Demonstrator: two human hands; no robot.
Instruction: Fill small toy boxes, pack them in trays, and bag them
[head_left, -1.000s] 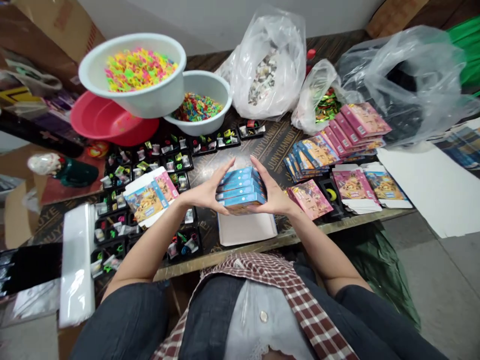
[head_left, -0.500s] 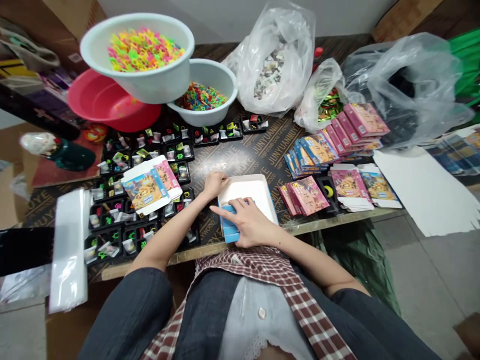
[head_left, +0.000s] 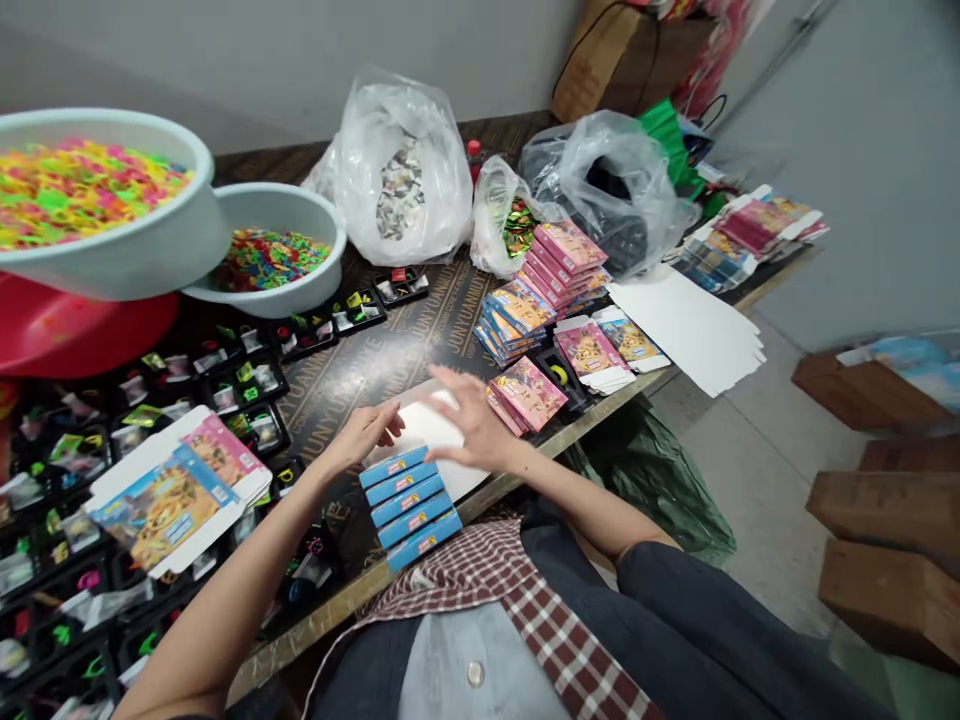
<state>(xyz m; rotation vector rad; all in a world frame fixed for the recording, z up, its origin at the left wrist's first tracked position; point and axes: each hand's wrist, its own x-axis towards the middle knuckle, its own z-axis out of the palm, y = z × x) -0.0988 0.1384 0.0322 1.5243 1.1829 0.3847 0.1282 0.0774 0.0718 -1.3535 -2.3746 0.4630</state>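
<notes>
Your right hand (head_left: 478,425) is blurred, its fingers spread wide over the open white box (head_left: 431,425) at your bench's front edge (head_left: 499,490); you have nothing visible in it. Its thumb is close to the row of blue boxes (head_left: 411,508), but whether it touches them is hard to tell. Your left hand (head_left: 365,437) is half open, fingers loosely bent at the white box's left side, with no object to be seen in it; its palm is hidden from you.

The blue boxes lie at the front edge too, covering part of the white box, so you can't make out whether they sit inside it. Your forearm crosses in front of some black trays (head_left: 247,385) on the bench's left. Towards the far left corner, the large pale basin (head_left: 112,265) and the red basin (head_left: 82,335) beneath it are cut off.
</notes>
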